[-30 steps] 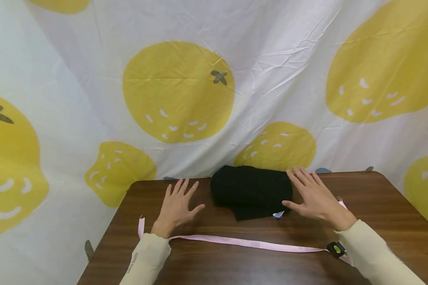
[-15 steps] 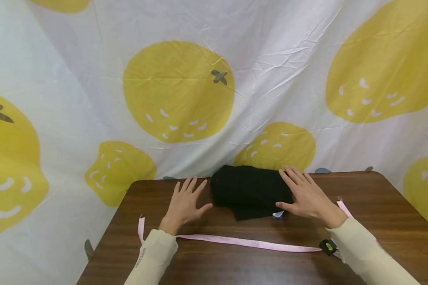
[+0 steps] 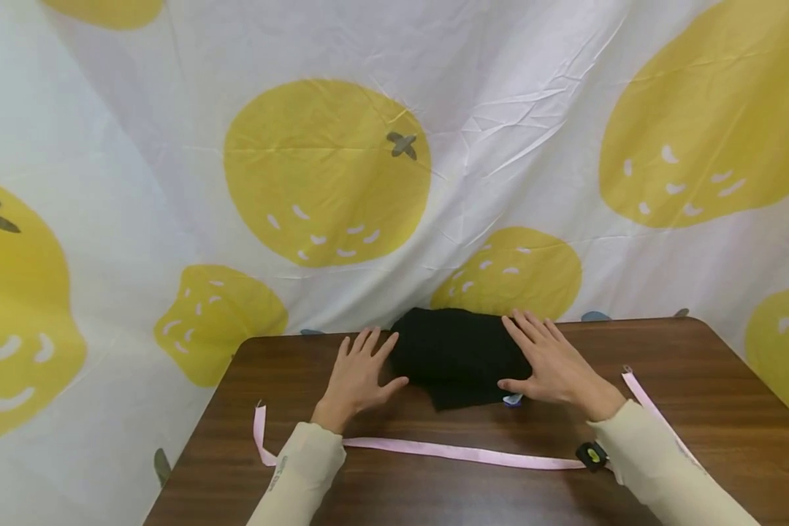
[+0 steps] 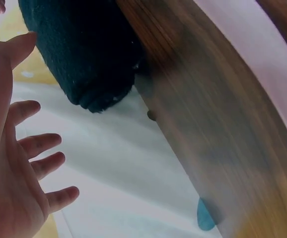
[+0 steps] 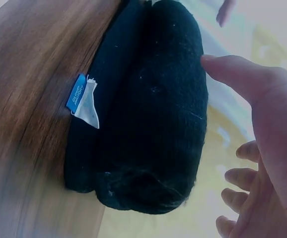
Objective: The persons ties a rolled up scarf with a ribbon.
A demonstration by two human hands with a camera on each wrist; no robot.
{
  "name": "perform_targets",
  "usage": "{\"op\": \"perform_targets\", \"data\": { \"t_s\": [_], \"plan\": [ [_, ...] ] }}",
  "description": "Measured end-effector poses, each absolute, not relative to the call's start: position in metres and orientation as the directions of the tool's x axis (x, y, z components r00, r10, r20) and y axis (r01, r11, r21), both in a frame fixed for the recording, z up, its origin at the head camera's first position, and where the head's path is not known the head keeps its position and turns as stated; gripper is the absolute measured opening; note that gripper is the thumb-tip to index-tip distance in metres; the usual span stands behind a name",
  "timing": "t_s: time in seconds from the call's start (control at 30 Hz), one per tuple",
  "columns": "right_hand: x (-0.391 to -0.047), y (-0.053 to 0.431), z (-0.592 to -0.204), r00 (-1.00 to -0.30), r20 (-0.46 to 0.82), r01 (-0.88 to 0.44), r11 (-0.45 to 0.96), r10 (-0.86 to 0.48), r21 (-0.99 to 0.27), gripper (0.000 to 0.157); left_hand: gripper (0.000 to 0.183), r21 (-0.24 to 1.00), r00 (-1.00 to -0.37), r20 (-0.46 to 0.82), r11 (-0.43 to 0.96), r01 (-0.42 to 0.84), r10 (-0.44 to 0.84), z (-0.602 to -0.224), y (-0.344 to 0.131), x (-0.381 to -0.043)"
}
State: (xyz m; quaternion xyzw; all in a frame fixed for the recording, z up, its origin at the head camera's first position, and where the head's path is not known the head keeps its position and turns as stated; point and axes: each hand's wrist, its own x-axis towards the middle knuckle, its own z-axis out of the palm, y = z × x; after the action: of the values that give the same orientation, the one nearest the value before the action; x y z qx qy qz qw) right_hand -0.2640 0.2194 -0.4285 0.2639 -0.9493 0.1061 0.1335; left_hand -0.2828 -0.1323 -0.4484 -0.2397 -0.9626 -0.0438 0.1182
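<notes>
A black fabric roll lies at the back edge of the table, one flap loose at its front. A small white and blue label sticks out from that flap. My left hand is held at the roll's left end, fingers spread and fairly straight. At the right end, my right hand is spread too, overlapping the roll in the head view. Both wrist views show the hands beside the fabric without gripping it; whether a fingertip touches it I cannot tell.
Across the wooden table, in front of the roll, runs a pink strap with metal ends and a black piece with a yellow-green spot. My sleeves cover parts of the strap. A white curtain with yellow fruit prints hangs behind the table.
My left hand has moved right and my right hand left, so both are closer to the roll. The black piece on the strap has shifted slightly left with my right arm.
</notes>
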Motion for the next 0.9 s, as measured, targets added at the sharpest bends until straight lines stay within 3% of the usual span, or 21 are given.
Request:
{"op": "perform_targets", "data": {
  "t_s": [0.9],
  "plan": [
    [-0.277, 0.189, -0.435, -0.830, 0.261, -0.544, 0.819, -0.493, -0.184, 0.113, 0.086, -0.001, -0.851, 0.179, 0.865, 0.502, 0.494, -0.448, -0.105, -0.300]
  ]
}}
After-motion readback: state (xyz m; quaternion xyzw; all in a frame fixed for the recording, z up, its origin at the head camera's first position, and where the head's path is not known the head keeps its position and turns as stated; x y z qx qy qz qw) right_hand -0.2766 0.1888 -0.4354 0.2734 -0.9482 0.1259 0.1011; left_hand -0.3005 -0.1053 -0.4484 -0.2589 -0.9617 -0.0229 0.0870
